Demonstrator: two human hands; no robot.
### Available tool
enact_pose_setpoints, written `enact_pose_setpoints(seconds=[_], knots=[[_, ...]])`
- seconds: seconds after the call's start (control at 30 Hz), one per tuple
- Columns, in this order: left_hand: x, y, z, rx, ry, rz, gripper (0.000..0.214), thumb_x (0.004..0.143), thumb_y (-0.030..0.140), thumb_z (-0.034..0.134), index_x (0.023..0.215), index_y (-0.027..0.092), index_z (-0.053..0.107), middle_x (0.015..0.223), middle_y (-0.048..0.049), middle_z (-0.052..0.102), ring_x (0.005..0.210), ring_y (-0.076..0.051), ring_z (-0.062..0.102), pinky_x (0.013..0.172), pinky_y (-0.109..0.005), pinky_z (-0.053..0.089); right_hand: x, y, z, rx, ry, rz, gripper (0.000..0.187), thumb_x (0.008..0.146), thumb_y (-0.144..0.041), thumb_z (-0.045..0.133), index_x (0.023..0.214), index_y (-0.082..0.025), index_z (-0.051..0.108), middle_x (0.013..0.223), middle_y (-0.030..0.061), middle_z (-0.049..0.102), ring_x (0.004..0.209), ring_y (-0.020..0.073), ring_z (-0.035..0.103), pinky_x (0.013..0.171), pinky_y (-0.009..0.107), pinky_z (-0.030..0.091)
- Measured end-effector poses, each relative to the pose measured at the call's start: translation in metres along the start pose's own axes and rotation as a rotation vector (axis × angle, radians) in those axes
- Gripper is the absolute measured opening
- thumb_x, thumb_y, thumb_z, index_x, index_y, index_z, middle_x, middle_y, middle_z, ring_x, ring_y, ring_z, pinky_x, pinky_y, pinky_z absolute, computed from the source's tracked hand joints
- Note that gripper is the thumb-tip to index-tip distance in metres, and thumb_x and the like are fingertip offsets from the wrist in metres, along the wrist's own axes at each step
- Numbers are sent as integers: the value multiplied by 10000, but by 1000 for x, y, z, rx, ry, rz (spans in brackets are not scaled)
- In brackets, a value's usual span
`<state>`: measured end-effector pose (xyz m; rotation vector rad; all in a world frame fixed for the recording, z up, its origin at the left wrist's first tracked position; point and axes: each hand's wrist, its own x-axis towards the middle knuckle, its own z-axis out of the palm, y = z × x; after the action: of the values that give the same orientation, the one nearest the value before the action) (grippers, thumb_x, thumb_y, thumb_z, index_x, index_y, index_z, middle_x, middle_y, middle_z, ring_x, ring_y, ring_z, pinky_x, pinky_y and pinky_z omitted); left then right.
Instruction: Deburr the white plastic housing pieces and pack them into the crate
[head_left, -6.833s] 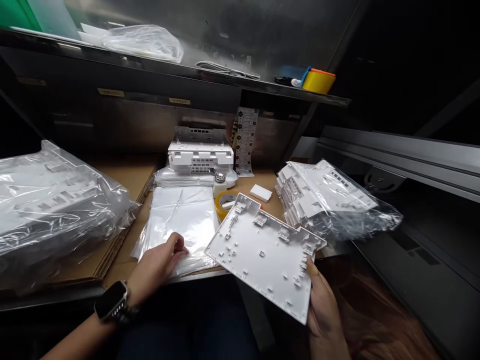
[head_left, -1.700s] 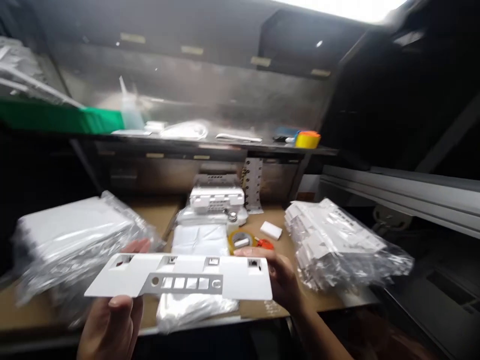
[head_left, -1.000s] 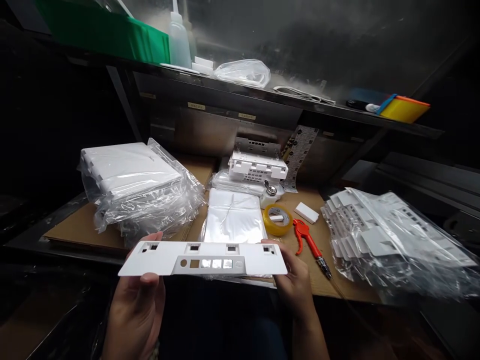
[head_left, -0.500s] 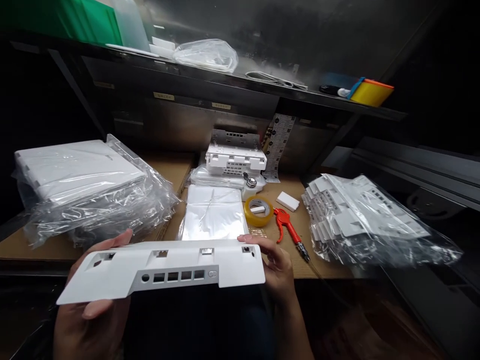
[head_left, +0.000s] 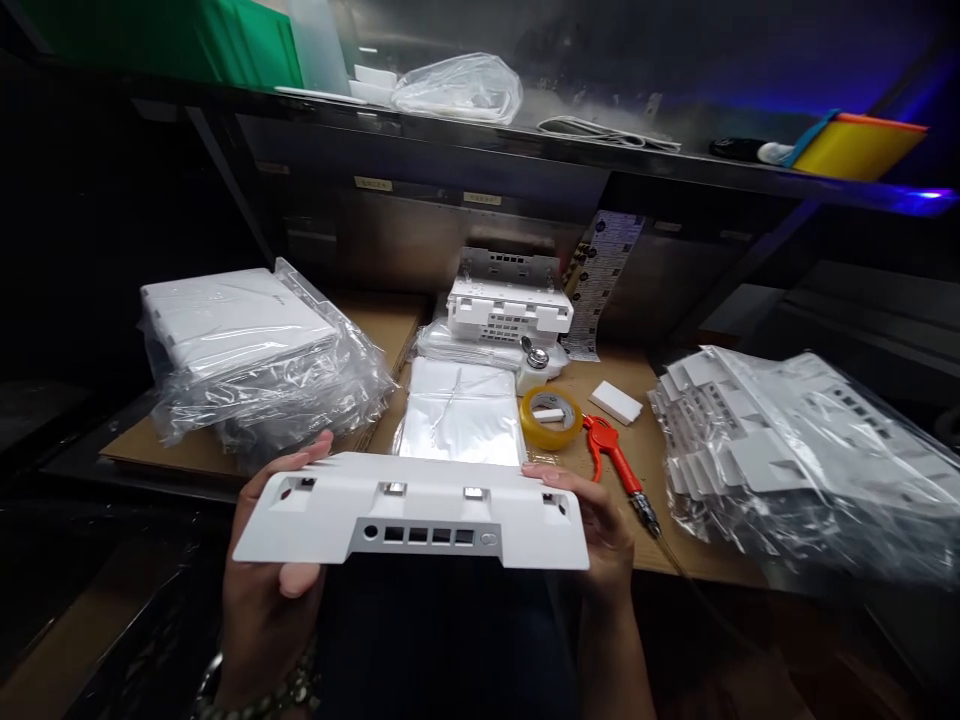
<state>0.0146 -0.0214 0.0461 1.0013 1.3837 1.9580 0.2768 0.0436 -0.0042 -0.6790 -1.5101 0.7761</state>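
Observation:
Between my two hands is a white plastic router housing, its edge with a round hole, several square port openings and slots turned toward me. My left hand grips its left end, thumb below and fingers behind. At the right end my right hand holds on, with fingertips over the top edge. Just beyond the housing lies a stack of clear plastic bags. A roll of yellow tape and a red air blow gun are near my right hand.
Bagged white panels are piled on cardboard at left, and more bagged white parts lie at right. Further back are stacked white housings, a pump bottle and a small white box. A metal shelf spans above.
The view has swung left, so everything appears further right. The housing has turned to face me more squarely and sits more level, still held in both hands.

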Motion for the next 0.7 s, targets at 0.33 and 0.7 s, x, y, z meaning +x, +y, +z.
enact_pose_setpoints(seconds=[0.33, 0.7], knots=[[-7, -11, 14, -50, 6, 71, 811, 527, 752, 877, 1146, 256, 707, 1327, -87, 681, 1446, -368, 456, 1200, -401, 396, -1, 19, -10, 69, 65, -38, 316, 904, -316, 756, 1210, -260, 701, 1197, 92, 773, 1119, 322, 737, 990, 542, 600], [-3, -34, -13, -560, -162, -828, 445, 613, 308, 763, 1047, 209, 790, 1040, -114, 803, 1201, -427, 669, 1062, -597, 529, 7, 22, -32, -214, 43, -208, 391, 919, -148, 704, 1245, -364, 691, 1464, 33, 634, 1392, 314, 570, 1146, 631, 482]])
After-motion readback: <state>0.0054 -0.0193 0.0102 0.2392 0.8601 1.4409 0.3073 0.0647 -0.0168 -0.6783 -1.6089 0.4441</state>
